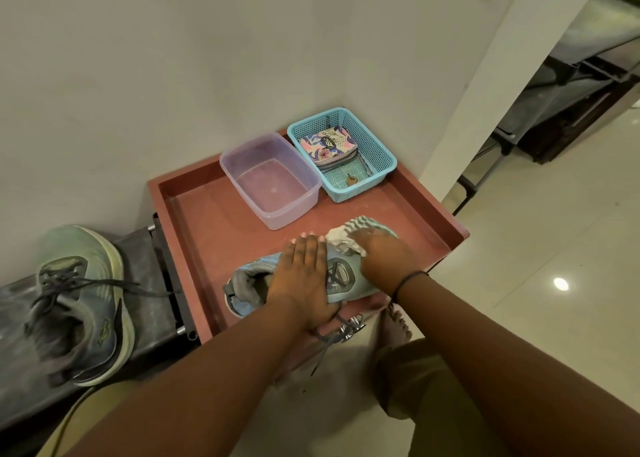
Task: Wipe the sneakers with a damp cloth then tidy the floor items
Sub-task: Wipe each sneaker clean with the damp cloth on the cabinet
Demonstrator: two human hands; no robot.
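A light blue sneaker [341, 276] lies on its side on the reddish-brown tray table [207, 211], toe pointing right. My left hand [304, 276] lies flat across its middle with straight fingers, holding it down. My right hand [384, 257] grips a crumpled white cloth [341, 238] and presses it against the toe end. The second sneaker [81, 304], grey-green with dark laces, sits upright on a dark low rack [149, 266] at the left.
A clear plastic tub [242, 155] with a little water and a blue mesh basket [381, 152] holding a floral pouch stand at the back of the tray table. The wall is right behind. Glossy tiled floor [536, 266] opens to the right. My knee and foot are below.
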